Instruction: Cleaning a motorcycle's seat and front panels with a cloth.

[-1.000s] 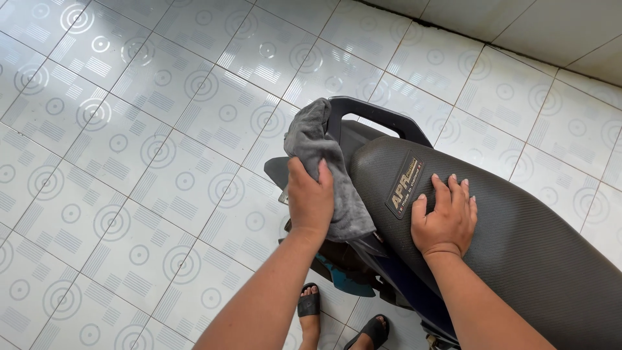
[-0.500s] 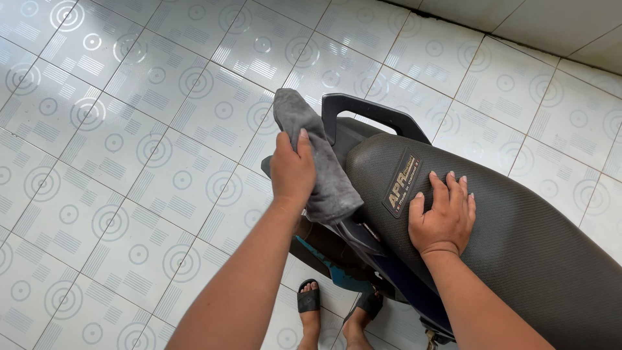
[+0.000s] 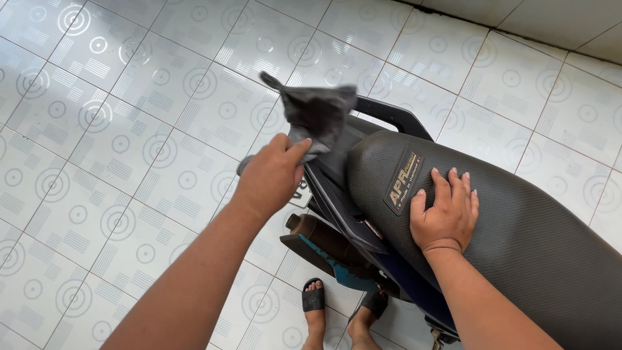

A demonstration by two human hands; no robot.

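Grey cloth (image 3: 316,116) held up by the left hand (image 3: 271,175).
Its fingers pinch the bottom edge, and the cloth flaps above them, over the scooter's tail. The right hand (image 3: 446,217) lies flat and open on the black seat (image 3: 518,220).

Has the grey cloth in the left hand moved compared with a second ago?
Yes. The grey cloth no longer drapes down the motorbike's side; the left hand has lifted it up and away, so it now flaps beside the rear grab handle.

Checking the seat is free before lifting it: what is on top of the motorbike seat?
Only the right hand lies flat on the seat. The left hand holds the grey cloth off it. What the palm covers is hidden.
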